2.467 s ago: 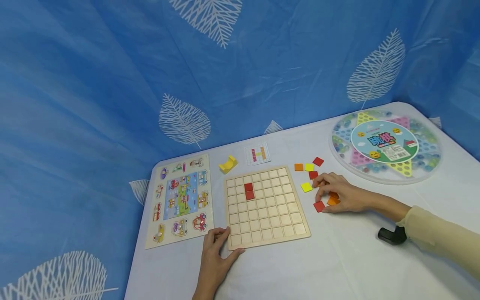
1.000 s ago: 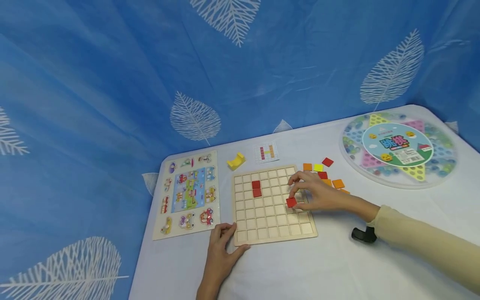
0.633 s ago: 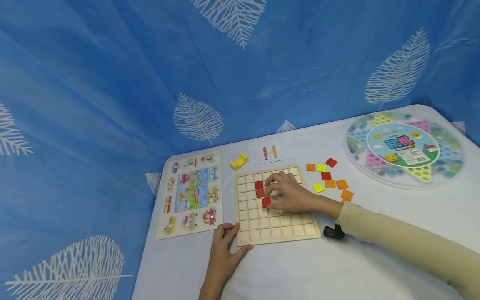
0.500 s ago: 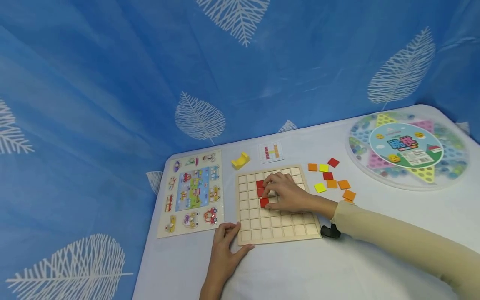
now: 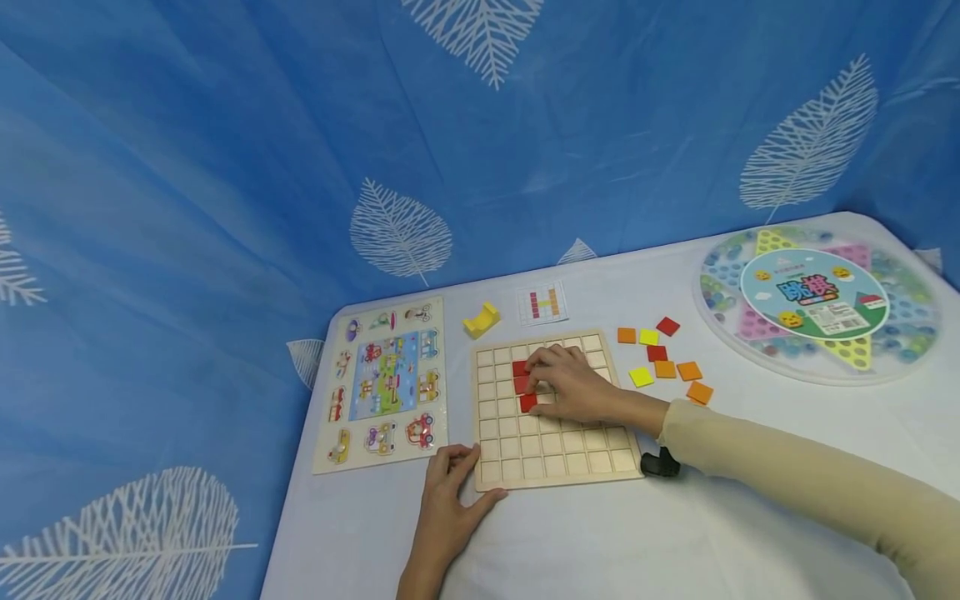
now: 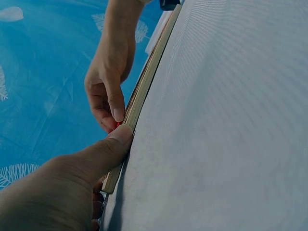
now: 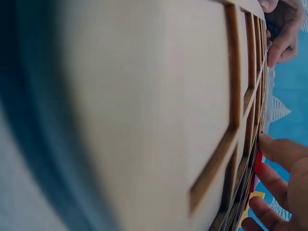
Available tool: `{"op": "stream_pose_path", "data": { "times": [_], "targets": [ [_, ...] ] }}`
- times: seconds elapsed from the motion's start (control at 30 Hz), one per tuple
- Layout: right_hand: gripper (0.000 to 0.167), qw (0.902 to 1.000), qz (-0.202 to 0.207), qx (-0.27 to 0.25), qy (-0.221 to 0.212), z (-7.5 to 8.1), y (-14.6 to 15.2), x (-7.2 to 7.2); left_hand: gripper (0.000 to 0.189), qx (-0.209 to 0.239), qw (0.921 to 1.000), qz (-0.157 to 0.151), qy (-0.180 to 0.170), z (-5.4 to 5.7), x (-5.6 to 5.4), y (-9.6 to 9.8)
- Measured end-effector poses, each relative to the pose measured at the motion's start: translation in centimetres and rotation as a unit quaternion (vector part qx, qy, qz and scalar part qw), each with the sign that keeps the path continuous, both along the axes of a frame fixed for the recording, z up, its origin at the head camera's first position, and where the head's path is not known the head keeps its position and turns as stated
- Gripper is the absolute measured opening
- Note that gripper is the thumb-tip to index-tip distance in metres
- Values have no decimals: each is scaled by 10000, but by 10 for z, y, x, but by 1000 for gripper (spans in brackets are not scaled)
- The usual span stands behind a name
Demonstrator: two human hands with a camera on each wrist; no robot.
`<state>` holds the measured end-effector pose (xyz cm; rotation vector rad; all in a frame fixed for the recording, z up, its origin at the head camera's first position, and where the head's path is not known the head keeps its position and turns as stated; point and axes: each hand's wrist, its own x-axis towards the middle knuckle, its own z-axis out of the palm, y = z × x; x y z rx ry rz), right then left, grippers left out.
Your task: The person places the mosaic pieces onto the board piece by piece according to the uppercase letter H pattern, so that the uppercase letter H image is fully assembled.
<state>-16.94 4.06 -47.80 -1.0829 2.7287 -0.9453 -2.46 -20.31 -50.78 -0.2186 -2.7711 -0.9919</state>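
A wooden grid board (image 5: 555, 444) lies on the white table, steadied by my left hand (image 5: 446, 510) at its near left corner. In the left wrist view the thumb presses the front edge, with the other fingers around the corner, partly hidden. Over the board, my right hand (image 5: 573, 387) pinches a red square tile (image 5: 528, 403) between thumb and fingers, in the cell just below two more red tiles (image 5: 521, 384). The right wrist view shows the right fingertips at the red tile (image 7: 258, 160), touching the board; whether it lies fully flat cannot be told.
Loose orange, yellow and red tiles (image 5: 664, 368) lie right of the board. Behind it are a pattern card (image 5: 543, 303) and a yellow holder (image 5: 482, 320). A picture puzzle (image 5: 382, 379) lies left, a round Chinese checkers set (image 5: 817, 304) far right.
My right hand has brought a red tile from the loose pile leftward onto the board, below the two red ones. The left hand stays at the corner. The head view has shifted slightly.
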Motion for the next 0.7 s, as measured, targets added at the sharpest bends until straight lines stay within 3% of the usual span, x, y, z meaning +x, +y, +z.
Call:
{"op": "stream_pose_path", "data": {
  "times": [0.3, 0.7],
  "targets": [
    [25, 9993, 185, 8, 323, -6, 0, 1, 65, 0, 10000, -2, 34, -1, 1, 1],
    [21, 9990, 299, 113, 296, -5, 0, 3, 65, 13, 9999, -20, 156, -1, 1, 2]
  ]
}}
